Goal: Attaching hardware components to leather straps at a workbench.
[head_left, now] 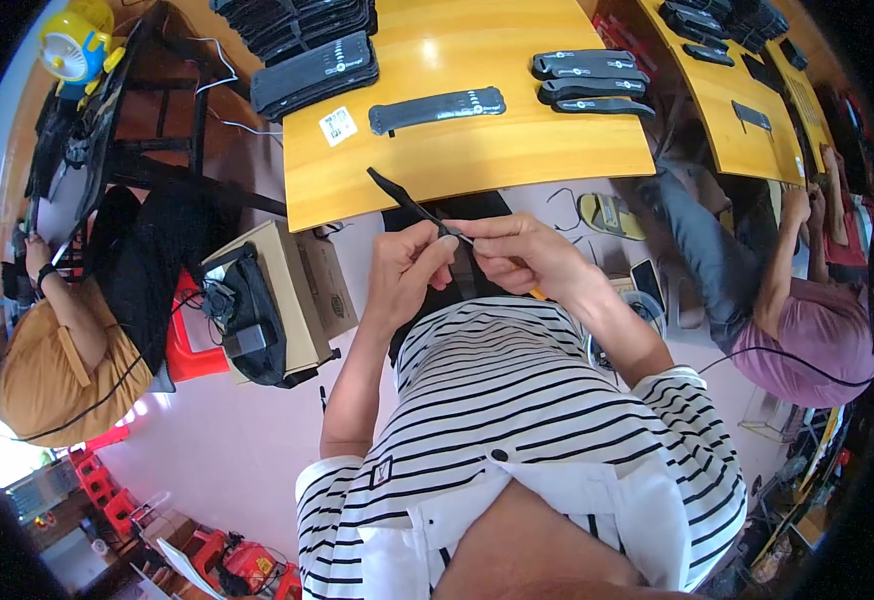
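Observation:
In front of my body, at the table's near edge, my left hand (pixel 404 268) pinches a narrow black strap (pixel 395 190), whose free end sticks up to the far left. My right hand (pixel 532 252) is closed beside it, fingertips at the strap. A thin metal tip shows between the two hands, and an orange end (pixel 538 294) peeks out under my right palm; these look like parts of one slim tool, mostly hidden by the fingers. A single flat black strap (pixel 437 110) with pale print lies on the yellow table (pixel 547 150), beyond my hands.
Stacked black straps (pixel 315 75) lie at the table's far left, several more (pixel 592 82) at its right. A white label (pixel 338 127) is near the left stack. Below stand a cardboard box (pixel 292 290) and a black bag (pixel 257 320). Co-workers sit at left (pixel 77 360) and right (pixel 807 340).

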Action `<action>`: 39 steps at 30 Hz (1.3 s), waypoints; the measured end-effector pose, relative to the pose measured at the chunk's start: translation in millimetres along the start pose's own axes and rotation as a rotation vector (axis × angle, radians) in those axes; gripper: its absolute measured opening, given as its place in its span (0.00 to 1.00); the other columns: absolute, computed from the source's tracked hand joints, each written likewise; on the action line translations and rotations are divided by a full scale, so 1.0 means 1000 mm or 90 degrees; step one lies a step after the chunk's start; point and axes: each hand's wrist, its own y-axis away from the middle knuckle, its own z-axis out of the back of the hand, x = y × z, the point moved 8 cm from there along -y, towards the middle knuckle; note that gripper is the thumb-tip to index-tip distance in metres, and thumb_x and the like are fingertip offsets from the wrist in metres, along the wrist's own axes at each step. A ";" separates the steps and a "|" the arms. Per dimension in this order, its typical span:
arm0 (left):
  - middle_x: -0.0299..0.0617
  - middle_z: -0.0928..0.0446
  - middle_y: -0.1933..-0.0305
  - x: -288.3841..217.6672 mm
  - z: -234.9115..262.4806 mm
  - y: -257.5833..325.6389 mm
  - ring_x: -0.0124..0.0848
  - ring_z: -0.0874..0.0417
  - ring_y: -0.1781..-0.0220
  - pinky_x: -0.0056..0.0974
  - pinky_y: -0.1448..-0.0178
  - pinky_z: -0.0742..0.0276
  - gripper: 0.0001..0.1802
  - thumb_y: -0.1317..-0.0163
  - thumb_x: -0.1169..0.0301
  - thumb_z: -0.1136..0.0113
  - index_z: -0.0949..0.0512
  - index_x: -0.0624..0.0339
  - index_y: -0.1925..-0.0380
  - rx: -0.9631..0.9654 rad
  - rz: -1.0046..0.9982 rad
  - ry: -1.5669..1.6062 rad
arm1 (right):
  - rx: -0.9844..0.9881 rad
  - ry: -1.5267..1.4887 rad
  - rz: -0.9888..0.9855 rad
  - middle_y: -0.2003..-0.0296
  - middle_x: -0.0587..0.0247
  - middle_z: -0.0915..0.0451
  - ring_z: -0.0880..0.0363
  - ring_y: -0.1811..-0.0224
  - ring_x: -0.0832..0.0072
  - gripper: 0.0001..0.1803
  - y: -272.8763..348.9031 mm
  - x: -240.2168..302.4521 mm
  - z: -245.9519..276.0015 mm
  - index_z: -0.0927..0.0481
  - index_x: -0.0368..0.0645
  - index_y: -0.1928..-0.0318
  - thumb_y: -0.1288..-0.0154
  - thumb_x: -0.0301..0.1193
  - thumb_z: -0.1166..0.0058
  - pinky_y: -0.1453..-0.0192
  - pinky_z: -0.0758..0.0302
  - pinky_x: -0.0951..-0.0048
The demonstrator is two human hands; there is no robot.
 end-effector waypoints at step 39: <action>0.33 0.33 0.90 0.000 -0.006 0.011 0.18 0.33 0.88 0.25 0.84 0.42 0.15 0.43 0.72 0.48 0.31 0.63 0.87 -0.122 0.031 0.041 | -0.303 0.260 0.392 0.81 0.73 0.31 0.40 0.86 0.90 0.09 0.027 0.059 0.016 0.21 0.38 0.63 0.39 0.25 0.55 0.84 0.46 0.89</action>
